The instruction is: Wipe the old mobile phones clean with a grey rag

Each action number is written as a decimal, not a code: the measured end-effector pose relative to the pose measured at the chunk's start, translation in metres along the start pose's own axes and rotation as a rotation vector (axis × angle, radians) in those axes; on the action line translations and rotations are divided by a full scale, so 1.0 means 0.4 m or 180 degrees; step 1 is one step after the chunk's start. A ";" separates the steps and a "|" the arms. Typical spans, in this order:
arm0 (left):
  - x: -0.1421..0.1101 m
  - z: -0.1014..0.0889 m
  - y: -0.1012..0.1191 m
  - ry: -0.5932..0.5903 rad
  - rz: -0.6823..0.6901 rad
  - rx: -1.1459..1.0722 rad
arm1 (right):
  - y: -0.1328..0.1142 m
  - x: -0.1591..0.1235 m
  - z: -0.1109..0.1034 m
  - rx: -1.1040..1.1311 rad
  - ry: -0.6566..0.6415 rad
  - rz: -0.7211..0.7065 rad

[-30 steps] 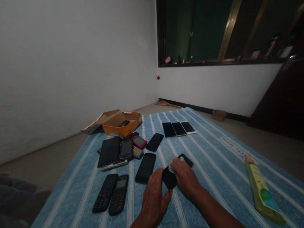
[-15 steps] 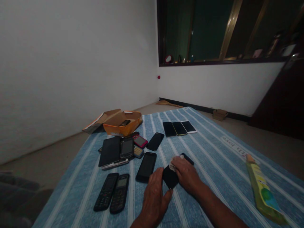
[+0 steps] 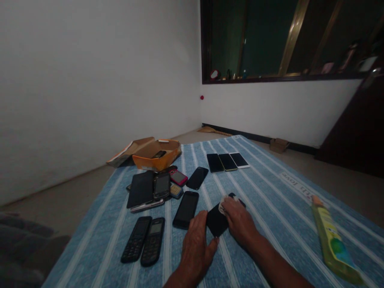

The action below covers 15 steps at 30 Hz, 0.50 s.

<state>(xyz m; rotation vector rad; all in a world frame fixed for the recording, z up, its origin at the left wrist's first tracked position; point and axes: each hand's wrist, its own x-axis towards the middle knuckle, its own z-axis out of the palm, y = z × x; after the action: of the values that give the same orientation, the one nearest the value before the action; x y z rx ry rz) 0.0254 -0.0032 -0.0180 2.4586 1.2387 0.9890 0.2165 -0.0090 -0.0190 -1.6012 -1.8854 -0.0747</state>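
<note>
Since the right hand (image 3: 238,219) clamps a whitish wad (image 3: 222,207) against the black phone (image 3: 216,225) on the striped sheet (image 3: 285,214), and the left hand (image 3: 197,240) braces its eight o'clock end, thumb and fingers apart, wiping looks unfinished, though the phone row (image 3: 228,162) at twelve o'clock may be done.

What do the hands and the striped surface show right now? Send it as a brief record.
Left hand: at the near end of a dark phone
Right hand: holding a crumpled whitish wipe against that phone
Far row: three phones side by side
Near left: two keypad phones side by side
Box: orange, open, a small phone inside
Right side: bottle, yellow-green
Surface: blue striped cloth
</note>
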 end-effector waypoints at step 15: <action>0.009 -0.013 0.015 0.0034 0.0098 -0.0039 | -0.024 0.018 -0.031 0.0211 -0.0289 -0.0229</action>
<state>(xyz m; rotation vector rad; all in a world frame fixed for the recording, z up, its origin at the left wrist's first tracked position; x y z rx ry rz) 0.0272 -0.0048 -0.0095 2.4736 1.1979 1.0159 0.2131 -0.0106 -0.0021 -1.5154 -1.9941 0.0301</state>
